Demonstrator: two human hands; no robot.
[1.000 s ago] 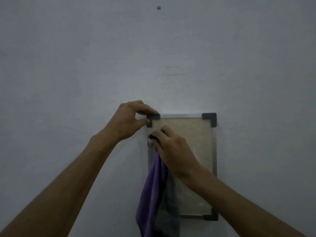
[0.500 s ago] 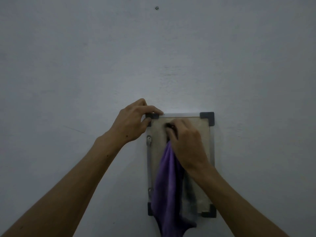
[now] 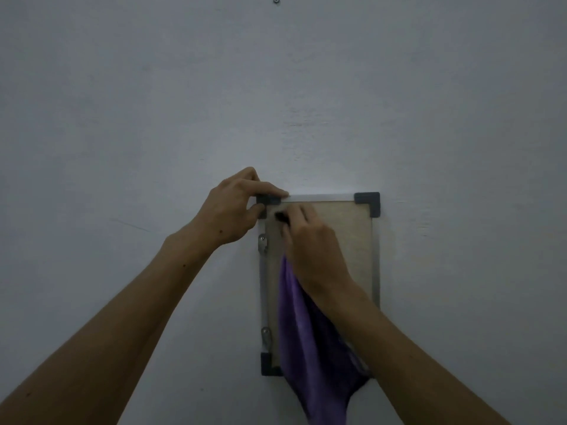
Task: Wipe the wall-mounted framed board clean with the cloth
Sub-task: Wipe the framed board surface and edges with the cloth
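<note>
Honestly, left hand (image 3: 233,207) pinching the board (image 3: 346,240) corner, right hand (image 3: 310,240) gripping the cloth (image 3: 310,348); hard scrubbing could knock it crooked.

left hand (image 3: 233,207) pinching framed board (image 3: 352,240) top-left corner, right hand (image 3: 310,243) pressing purple cloth (image 3: 310,338) on board

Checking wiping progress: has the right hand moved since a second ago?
Yes. The right hand with the cloth went up the board, from beside the upper left bracket towards the top rail.
</note>
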